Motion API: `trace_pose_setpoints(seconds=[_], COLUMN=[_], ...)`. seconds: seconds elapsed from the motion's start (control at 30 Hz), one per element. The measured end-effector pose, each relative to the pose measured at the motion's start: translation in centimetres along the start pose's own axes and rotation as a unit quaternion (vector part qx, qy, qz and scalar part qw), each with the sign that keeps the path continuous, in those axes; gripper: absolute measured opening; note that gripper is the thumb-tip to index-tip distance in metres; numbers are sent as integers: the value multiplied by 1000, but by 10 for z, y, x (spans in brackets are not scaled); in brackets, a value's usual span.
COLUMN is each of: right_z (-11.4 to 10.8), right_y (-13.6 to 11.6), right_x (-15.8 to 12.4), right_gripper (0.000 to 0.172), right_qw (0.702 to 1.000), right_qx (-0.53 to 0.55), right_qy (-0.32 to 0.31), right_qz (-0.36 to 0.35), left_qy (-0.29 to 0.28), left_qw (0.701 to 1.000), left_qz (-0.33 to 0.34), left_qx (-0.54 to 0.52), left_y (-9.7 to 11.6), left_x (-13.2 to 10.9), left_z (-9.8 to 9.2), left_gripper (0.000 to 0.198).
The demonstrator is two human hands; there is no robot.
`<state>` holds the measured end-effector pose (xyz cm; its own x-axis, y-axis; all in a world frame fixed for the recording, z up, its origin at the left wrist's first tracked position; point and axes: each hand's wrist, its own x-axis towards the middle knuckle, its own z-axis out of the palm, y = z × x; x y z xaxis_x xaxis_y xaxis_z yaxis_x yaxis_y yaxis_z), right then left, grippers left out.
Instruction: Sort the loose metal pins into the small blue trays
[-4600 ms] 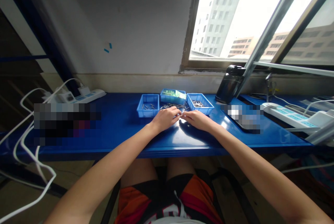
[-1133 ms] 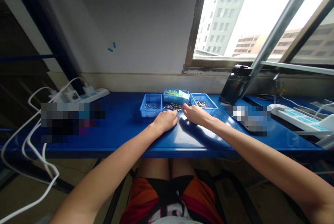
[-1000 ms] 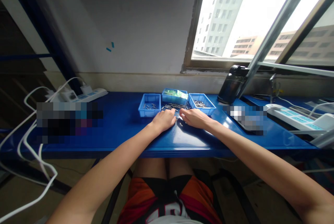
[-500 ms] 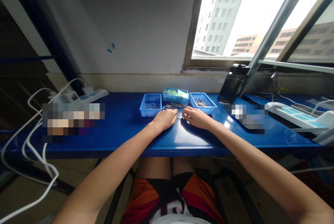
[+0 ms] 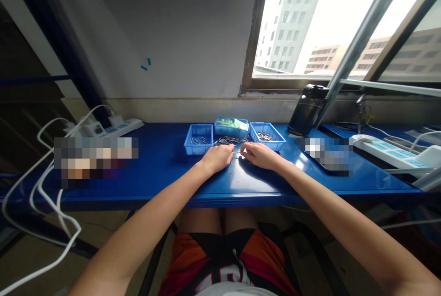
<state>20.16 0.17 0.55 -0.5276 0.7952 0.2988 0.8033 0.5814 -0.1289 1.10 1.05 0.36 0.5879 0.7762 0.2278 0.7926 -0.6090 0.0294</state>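
My left hand (image 5: 217, 158) and my right hand (image 5: 259, 154) rest close together on the blue table (image 5: 158, 172), fingertips pinched toward each other on a thin metal pin (image 5: 237, 152) between them. Just beyond them lies a loose pile of small metal pins (image 5: 230, 140). Three blue trays stand behind: the left tray (image 5: 199, 139) with a few pins, the middle tray (image 5: 230, 127) with green parts, the right tray (image 5: 267, 136) with several pins.
A black jug (image 5: 306, 111) stands at the window sill on the right. White power strips lie at the far left (image 5: 113, 127) and far right (image 5: 391, 154), with white cables hanging off the left edge. Blurred patches cover items on both sides.
Over the last second my right hand drew back from the pin pile toward my left hand, and the fingertips of both now meet on a pin. The view shifted slightly.
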Motion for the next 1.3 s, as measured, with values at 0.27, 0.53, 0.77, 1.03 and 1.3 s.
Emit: trace_pose_setpoints(seconds=[0.27, 0.53, 0.77, 1.03, 1.3], right_z=[6, 6, 6, 3, 0], right_y=[8, 6, 5, 4, 4], right_x=[2, 3, 3, 2, 1], right_gripper=[20, 23, 25, 21, 21], right_qw=[998, 994, 991, 996, 997], right_qx=[52, 99, 122, 93, 76], right_qy=[30, 36, 35, 4, 12], right_qz=[-30, -41, -35, -16, -8], left_qy=[35, 49, 57, 71, 55], left_qw=[999, 997, 995, 991, 996], left_qz=[18, 40, 63, 82, 46], left_qx=[-26, -32, -55, -77, -58], left_y=[3, 2, 2, 5, 3], left_x=[0, 0, 1, -1, 0], left_z=[-3, -4, -4, -7, -6], left_gripper=[25, 23, 23, 13, 16])
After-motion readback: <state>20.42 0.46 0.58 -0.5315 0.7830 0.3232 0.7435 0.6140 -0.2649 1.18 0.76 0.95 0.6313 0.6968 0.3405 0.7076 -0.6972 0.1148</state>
